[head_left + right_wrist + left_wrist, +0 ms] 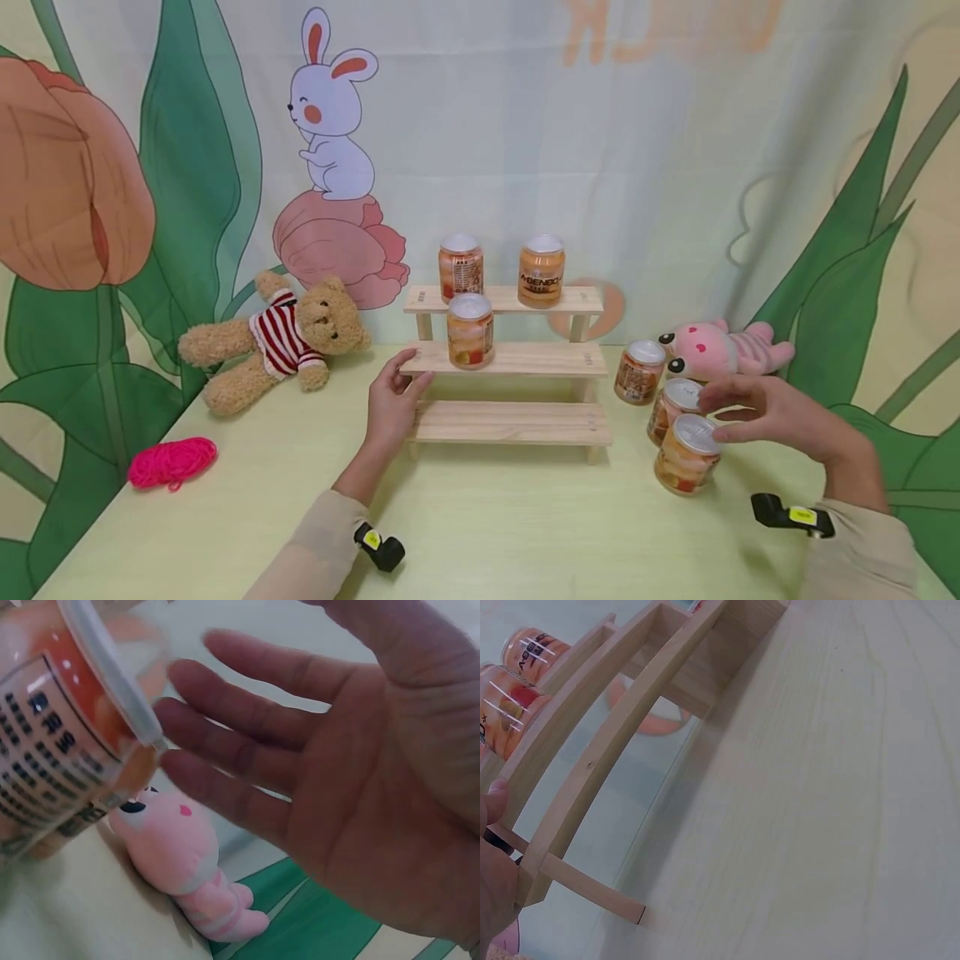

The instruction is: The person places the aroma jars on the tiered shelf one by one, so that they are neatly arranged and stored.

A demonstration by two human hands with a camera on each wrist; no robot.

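A three-tier wooden shelf [555,359] stands mid-table. Two orange cans [461,267] [541,271] are on its top tier and one can [470,331] on the middle tier. My left hand [390,404] rests against the shelf's left end, thumb on the middle board; the left wrist view shows the thumb [493,806] touching the shelf [615,735]. Three more cans stand on the table at the right. My right hand [750,412] hovers with straight fingers at the lid of the nearest can [684,457]. In the right wrist view my right hand's fingers [247,750] are spread beside that can [67,727], not around it.
The other two cans [639,372] [671,408] stand just behind the near one, with a pink plush [723,348] [187,862] beyond them. A teddy bear [277,337] and pink yarn [171,462] lie at the left. The pale table [510,525] ends at a printed backdrop.
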